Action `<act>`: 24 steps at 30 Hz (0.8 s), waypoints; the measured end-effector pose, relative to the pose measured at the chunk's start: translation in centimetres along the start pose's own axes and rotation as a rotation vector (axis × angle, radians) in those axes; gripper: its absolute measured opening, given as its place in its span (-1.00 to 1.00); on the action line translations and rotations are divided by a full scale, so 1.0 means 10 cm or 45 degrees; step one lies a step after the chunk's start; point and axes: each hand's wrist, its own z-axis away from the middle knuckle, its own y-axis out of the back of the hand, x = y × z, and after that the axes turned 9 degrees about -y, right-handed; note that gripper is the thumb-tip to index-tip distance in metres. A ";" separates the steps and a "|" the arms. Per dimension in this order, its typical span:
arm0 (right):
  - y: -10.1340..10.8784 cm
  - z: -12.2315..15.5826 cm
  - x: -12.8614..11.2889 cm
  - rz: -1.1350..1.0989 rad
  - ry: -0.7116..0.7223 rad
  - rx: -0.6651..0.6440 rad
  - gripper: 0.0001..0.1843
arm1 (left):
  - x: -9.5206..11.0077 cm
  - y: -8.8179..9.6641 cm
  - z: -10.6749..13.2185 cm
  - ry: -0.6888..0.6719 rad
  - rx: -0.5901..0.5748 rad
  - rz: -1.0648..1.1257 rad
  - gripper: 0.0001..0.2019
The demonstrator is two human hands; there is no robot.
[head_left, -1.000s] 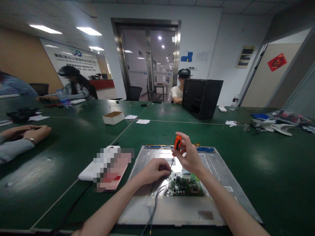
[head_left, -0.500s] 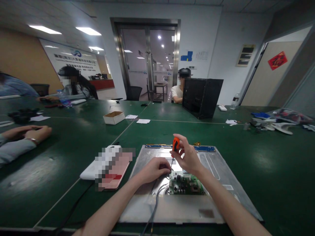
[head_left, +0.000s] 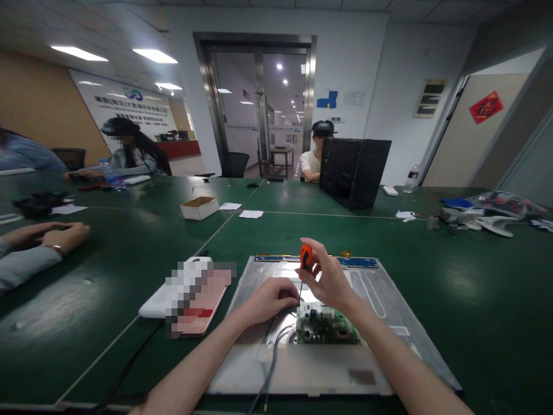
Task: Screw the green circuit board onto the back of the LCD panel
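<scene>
An orange-and-black screwdriver (head_left: 306, 257) is gripped by its handle in my right hand (head_left: 327, 275), nearly upright, shaft pointing down. Its tip reaches the upper left corner of a green circuit board (head_left: 326, 325). Beside that tip, my left hand (head_left: 273, 300) has thumb and fingers pinched together; whatever may be between them is hidden. Underneath lies a flat silver metal panel (head_left: 302, 369), with a blue circuit strip (head_left: 360, 262) along its far edge. Dark cables (head_left: 275, 360) run from near the board over the panel's near edge.
Left of the panel are a white device (head_left: 153, 302) and a pink phone (head_left: 216, 297), partly blurred out. Farther off stand a small open box (head_left: 200, 208) and a black casing (head_left: 356, 173). A co-worker's hands (head_left: 67, 236) rest at left. Assorted parts (head_left: 475, 219) lie at right.
My right hand and the screwdriver have shifted slightly left and down, with the shaft a little more upright. My left hand stays almost where it was.
</scene>
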 end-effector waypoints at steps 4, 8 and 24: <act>-0.01 0.00 0.00 0.018 -0.017 0.007 -0.35 | 0.01 0.00 0.00 0.010 -0.002 0.005 -0.94; -0.02 0.00 -0.01 0.066 -0.009 0.012 -0.37 | 0.03 0.00 0.00 0.010 -0.005 0.015 -0.94; -0.02 0.05 -0.06 0.143 0.107 0.008 -0.29 | -0.10 -0.02 0.00 -0.070 -0.034 0.035 -0.88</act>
